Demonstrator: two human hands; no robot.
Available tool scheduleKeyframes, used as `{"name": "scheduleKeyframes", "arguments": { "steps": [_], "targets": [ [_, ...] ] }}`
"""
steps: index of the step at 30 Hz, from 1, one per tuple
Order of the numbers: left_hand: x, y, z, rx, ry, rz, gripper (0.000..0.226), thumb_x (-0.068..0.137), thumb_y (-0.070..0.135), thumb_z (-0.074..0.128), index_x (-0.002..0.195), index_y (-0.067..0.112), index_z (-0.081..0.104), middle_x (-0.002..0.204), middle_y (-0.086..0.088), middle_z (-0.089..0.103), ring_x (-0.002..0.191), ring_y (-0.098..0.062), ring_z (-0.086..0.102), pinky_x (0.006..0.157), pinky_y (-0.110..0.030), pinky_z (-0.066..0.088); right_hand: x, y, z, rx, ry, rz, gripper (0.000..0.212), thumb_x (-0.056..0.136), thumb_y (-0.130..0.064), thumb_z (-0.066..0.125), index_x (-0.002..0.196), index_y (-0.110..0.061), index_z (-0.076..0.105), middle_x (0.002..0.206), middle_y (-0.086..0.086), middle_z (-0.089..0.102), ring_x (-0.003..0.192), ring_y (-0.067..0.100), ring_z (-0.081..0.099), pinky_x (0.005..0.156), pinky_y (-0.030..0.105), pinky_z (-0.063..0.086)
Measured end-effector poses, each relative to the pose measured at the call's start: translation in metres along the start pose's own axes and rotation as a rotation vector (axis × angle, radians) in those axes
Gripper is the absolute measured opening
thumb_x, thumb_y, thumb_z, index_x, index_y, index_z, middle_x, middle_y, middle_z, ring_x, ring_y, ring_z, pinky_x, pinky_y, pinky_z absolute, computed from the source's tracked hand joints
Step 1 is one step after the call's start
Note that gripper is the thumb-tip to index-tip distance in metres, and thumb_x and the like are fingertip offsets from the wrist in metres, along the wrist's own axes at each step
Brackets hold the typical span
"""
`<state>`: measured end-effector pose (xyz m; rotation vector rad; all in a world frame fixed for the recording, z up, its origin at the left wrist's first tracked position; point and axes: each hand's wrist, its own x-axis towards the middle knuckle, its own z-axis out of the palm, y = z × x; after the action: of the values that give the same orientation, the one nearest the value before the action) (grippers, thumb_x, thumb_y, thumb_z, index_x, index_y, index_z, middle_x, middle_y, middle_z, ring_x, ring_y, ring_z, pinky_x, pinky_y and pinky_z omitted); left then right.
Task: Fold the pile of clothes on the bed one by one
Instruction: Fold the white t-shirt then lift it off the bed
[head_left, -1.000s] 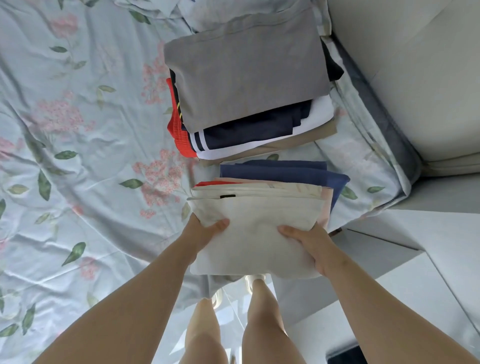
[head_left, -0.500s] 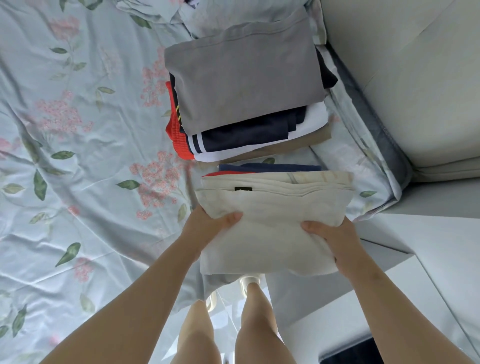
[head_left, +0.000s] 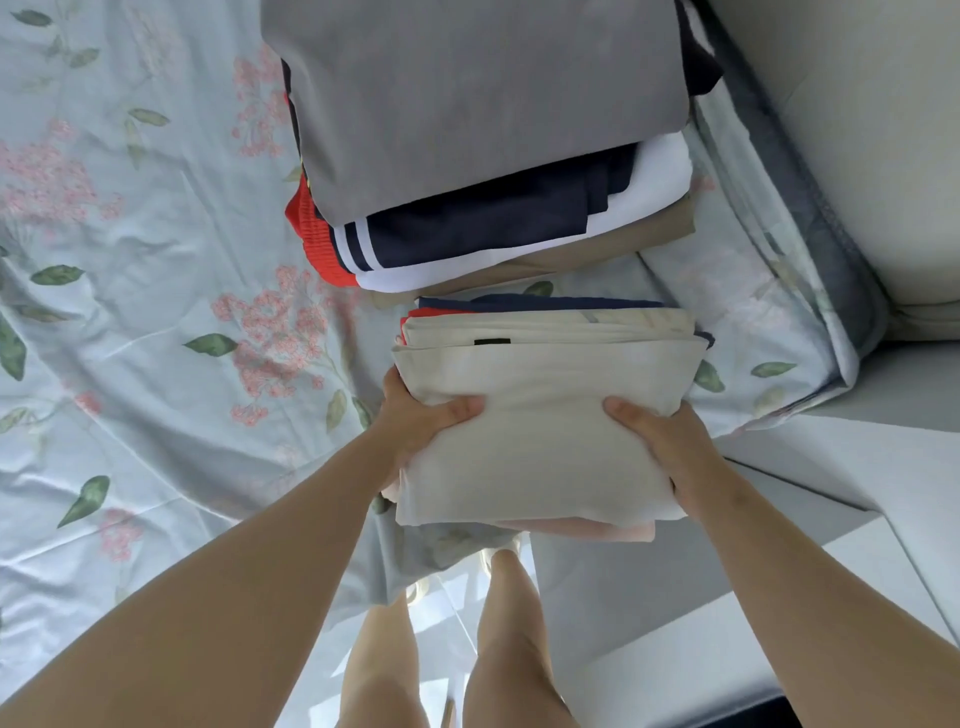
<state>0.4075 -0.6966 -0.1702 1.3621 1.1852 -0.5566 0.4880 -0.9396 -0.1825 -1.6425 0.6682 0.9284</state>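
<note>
We've got the small folded stack (head_left: 545, 415), cream piece on top, at the near corner of the bed (head_left: 156, 260), just in front of the bigger pile (head_left: 483, 104) with the grey top. Our left hand (head_left: 415, 421) and right hand (head_left: 670, 447) each clamp one side, thumbs on top, most fingers out of sight. It's soft, floppy, probably light, and the layers could slide apart, so we'd support it from underneath at both sides. Can't tell if it's lifted.

Cream padded panel (head_left: 857, 130) at upper right. Grey floor (head_left: 649, 613) at lower right, crossed by pale angled edges. Two bare legs (head_left: 509, 649) at bottom centre, side by side.
</note>
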Motion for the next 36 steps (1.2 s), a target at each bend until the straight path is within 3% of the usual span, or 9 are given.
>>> {"name": "scheduleKeyframes", "arguments": {
  "steps": [3, 8, 12, 18, 22, 26, 30, 33, 36],
  "targets": [
    [-0.003, 0.001, -0.003, -0.017, -0.015, -0.066, 0.098, 0.062, 0.038, 0.084, 0.137, 0.026, 0.021, 0.123, 0.003, 0.047, 0.109, -0.023, 0.052, 0.096, -0.044, 0.046, -0.005, -0.002, 0.001, 0.043, -0.069, -0.017, 0.085, 0.042, -0.041, 0.086, 0.12, -0.023, 0.056, 0.107, 0.0, 0.07, 0.098, 0.023, 0.067, 0.082, 0.039, 0.054],
    [-0.005, 0.002, -0.011, -0.05, -0.07, -0.181, 0.117, 0.039, 0.05, 0.087, 0.136, 0.023, 0.027, 0.119, 0.0, 0.054, 0.103, -0.023, 0.058, 0.094, -0.047, 0.049, -0.01, -0.011, -0.005, 0.075, -0.203, 0.088, 0.065, 0.057, -0.03, 0.085, 0.116, -0.023, 0.059, 0.101, 0.003, 0.073, 0.093, 0.023, 0.067, 0.07, 0.035, 0.051],
    [-0.006, 0.002, -0.011, -0.012, -0.101, -0.163, 0.131, 0.024, 0.058, 0.084, 0.137, 0.025, 0.026, 0.124, 0.0, 0.053, 0.108, -0.025, 0.057, 0.097, -0.049, 0.047, -0.014, -0.008, -0.002, 0.093, -0.192, 0.091, 0.062, 0.06, -0.027, 0.083, 0.117, -0.023, 0.058, 0.097, 0.001, 0.073, 0.091, 0.022, 0.067, 0.067, 0.034, 0.052],
    [-0.01, 0.007, -0.017, -0.022, -0.199, -0.135, 0.121, 0.025, 0.057, 0.082, 0.13, 0.026, 0.029, 0.117, 0.0, 0.055, 0.104, -0.023, 0.058, 0.095, -0.046, 0.047, -0.018, -0.014, 0.001, 0.101, -0.189, 0.09, 0.055, 0.063, -0.03, 0.078, 0.115, -0.023, 0.058, 0.093, 0.001, 0.074, 0.089, 0.023, 0.068, 0.066, 0.033, 0.052],
    [-0.014, 0.01, -0.021, -0.078, -0.253, -0.028, 0.113, 0.031, 0.058, 0.089, 0.13, 0.026, 0.045, 0.114, -0.001, 0.066, 0.103, -0.024, 0.065, 0.091, -0.045, 0.052, -0.024, -0.013, 0.006, 0.107, -0.134, 0.0, 0.056, 0.063, -0.027, 0.081, 0.114, -0.024, 0.058, 0.096, 0.0, 0.073, 0.088, 0.021, 0.068, 0.065, 0.031, 0.052],
    [-0.028, 0.007, -0.034, -0.113, -0.244, 0.157, 0.066, 0.047, 0.028, 0.09, 0.107, 0.025, 0.061, 0.087, 0.008, 0.074, 0.08, -0.011, 0.07, 0.062, -0.022, 0.055, -0.037, -0.011, 0.011, 0.137, -0.122, -0.126, 0.064, 0.055, -0.029, 0.079, 0.115, -0.024, 0.058, 0.1, -0.005, 0.073, 0.09, 0.015, 0.07, 0.065, 0.028, 0.055],
    [-0.047, 0.004, -0.06, -0.206, -0.194, 0.197, 0.073, 0.04, 0.039, 0.081, 0.108, 0.024, 0.062, 0.091, 0.003, 0.074, 0.082, -0.014, 0.071, 0.061, -0.024, 0.055, -0.048, -0.026, 0.033, 0.098, -0.161, -0.169, 0.069, 0.052, -0.03, 0.081, 0.116, -0.023, 0.058, 0.102, -0.004, 0.073, 0.093, 0.017, 0.069, 0.072, 0.033, 0.055],
    [-0.064, 0.001, -0.079, -0.256, -0.161, 0.189, 0.072, 0.041, 0.038, 0.08, 0.109, 0.022, 0.062, 0.092, 0.001, 0.074, 0.084, -0.016, 0.071, 0.062, -0.025, 0.055, -0.061, -0.04, 0.052, 0.055, -0.192, -0.154, 0.047, 0.064, -0.02, 0.082, 0.105, -0.028, 0.061, 0.095, -0.005, 0.073, 0.093, 0.02, 0.068, 0.077, 0.037, 0.053],
    [-0.091, -0.009, -0.103, -0.312, -0.104, 0.209, 0.076, 0.039, 0.039, 0.081, 0.11, 0.023, 0.061, 0.095, 0.001, 0.074, 0.086, -0.018, 0.071, 0.065, -0.027, 0.055, -0.086, -0.051, 0.07, -0.006, -0.245, -0.179, 0.047, 0.06, -0.025, 0.078, 0.104, -0.027, 0.063, 0.094, -0.005, 0.074, 0.089, 0.019, 0.07, 0.075, 0.036, 0.054]
  ]
}}
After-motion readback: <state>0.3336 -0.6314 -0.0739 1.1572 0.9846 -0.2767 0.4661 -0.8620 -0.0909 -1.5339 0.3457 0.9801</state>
